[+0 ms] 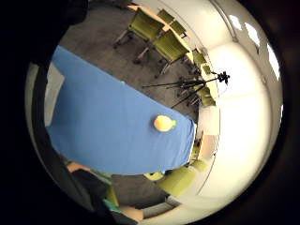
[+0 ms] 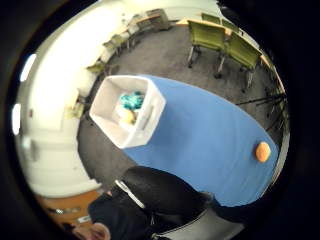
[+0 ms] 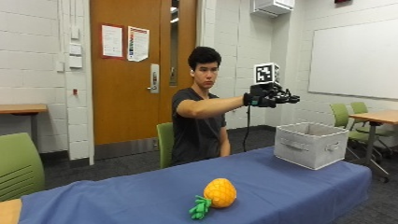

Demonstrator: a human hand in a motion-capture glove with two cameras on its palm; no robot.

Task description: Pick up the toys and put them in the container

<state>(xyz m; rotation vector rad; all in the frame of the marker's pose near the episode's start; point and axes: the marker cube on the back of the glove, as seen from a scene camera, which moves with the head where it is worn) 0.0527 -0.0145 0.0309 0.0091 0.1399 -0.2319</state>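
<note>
While I watched from the outside view, the person sat behind the blue-covered table (image 3: pixel 155 191) with the right arm stretched out level, the gloved right hand (image 3: pixel 268 99) raised in the air well above the white fabric container (image 3: pixel 309 143). Its fingers looked spread and relaxed, gripping nothing that I could make out. The container stood upright near one end of the table. A toy pineapple (image 3: pixel 216 196) lay on its side on the cloth, well apart from the container, its green leaves pointing toward the near edge.

Next I checked the little finger side palm view — it looked down on the blue tablecloth (image 1: pixel 108 126) from high up, and the pineapple (image 1: pixel 163 123) sat near the far end of the cloth. Green chairs (image 1: pixel 157 35) and a black tripod (image 1: pixel 197 84) stood on the carpet beyond.

Last came the thumb side palm view. The open container (image 2: pixel 127 110) rested at one end of the table, and inside it I saw a teal toy (image 2: pixel 132 100) beside a yellowish one (image 2: pixel 128 115). The pineapple (image 2: pixel 262 151) lay at the opposite end — well apart from the container.
</note>
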